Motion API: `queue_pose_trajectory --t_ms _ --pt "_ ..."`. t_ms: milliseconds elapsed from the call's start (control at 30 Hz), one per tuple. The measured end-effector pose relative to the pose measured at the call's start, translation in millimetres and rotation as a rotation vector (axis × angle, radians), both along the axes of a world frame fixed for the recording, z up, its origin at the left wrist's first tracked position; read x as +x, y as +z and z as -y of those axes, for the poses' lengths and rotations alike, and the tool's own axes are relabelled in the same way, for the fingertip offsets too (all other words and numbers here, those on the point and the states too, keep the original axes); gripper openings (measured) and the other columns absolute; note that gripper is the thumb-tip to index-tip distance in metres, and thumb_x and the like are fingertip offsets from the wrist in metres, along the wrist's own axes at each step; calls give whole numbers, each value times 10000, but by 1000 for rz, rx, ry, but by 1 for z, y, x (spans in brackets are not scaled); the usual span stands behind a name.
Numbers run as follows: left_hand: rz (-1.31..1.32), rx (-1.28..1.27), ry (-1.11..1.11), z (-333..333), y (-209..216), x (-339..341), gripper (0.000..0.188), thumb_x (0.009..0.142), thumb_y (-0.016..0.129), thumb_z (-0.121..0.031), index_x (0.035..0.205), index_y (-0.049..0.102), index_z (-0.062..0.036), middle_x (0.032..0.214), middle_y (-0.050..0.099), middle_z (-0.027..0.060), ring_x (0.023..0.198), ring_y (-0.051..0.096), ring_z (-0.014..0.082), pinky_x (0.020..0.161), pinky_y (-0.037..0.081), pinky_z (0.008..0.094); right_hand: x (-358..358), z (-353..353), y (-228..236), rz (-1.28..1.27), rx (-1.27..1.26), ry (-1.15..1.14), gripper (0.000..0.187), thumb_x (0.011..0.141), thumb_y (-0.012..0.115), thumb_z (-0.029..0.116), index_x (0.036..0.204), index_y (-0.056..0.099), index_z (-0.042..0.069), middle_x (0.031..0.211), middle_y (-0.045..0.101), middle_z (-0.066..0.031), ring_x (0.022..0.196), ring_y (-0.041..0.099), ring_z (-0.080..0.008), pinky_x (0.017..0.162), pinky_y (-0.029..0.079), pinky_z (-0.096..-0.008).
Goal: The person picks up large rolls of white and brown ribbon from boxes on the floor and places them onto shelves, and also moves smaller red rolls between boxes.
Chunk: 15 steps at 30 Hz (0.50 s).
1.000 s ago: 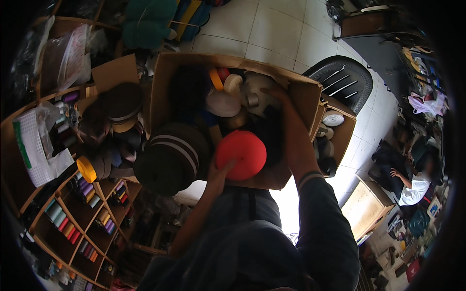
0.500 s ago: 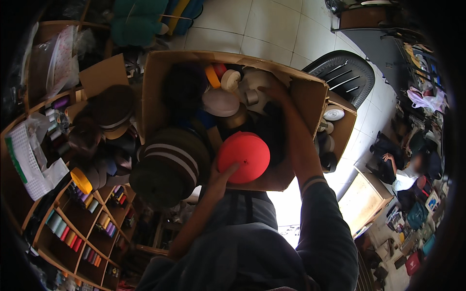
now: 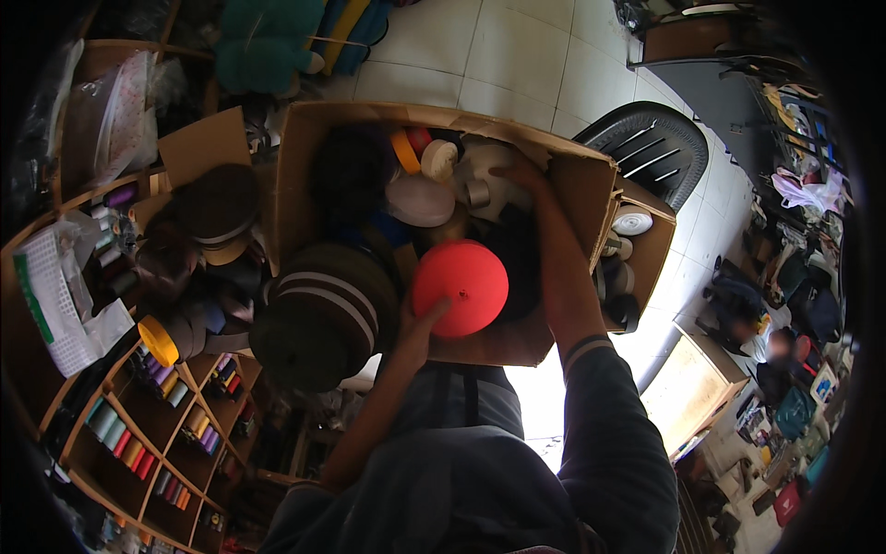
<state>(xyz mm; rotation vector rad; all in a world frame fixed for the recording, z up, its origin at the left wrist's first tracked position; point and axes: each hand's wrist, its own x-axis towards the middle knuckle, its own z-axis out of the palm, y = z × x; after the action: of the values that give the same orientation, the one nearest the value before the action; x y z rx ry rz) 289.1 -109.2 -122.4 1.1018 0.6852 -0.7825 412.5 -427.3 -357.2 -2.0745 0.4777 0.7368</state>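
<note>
A round red roll, apparently wound strap or ribbon, is tilted up at the near side of an open cardboard box. My left hand grips its left edge, thumb across the flat face and the other fingers hidden behind. Deep in the box, my right hand reaches to the far right and touches a pale, whitish bundle; shade hides most of its fingers. Close by lie a small greyish roll, a flat off-white roll, a cream roll and an orange roll.
Large dark rolls with pale stripes stand left of the box. Further left, shelves hold several thread spools and a yellow roll. A smaller box with white rolls and a black chair are right. Another person is far right.
The red roll has risen slightly and tilted in my left hand. My right hand stays at the same spot in the box. The person at far right has shifted posture.
</note>
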Motion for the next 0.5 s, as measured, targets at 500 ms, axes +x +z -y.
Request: queue_pose_trajectory --t_ms 500 --pt "153 144 23 33 -33 47 525 788 709 -197 1238 486 -45 1160 568 85 1062 553 171 911 431 305 6 -3 30 -86 -165 228 1084 597 778 503 1366 269 -67 1348 412 -258 1250 421 -325 1030 355 -373"
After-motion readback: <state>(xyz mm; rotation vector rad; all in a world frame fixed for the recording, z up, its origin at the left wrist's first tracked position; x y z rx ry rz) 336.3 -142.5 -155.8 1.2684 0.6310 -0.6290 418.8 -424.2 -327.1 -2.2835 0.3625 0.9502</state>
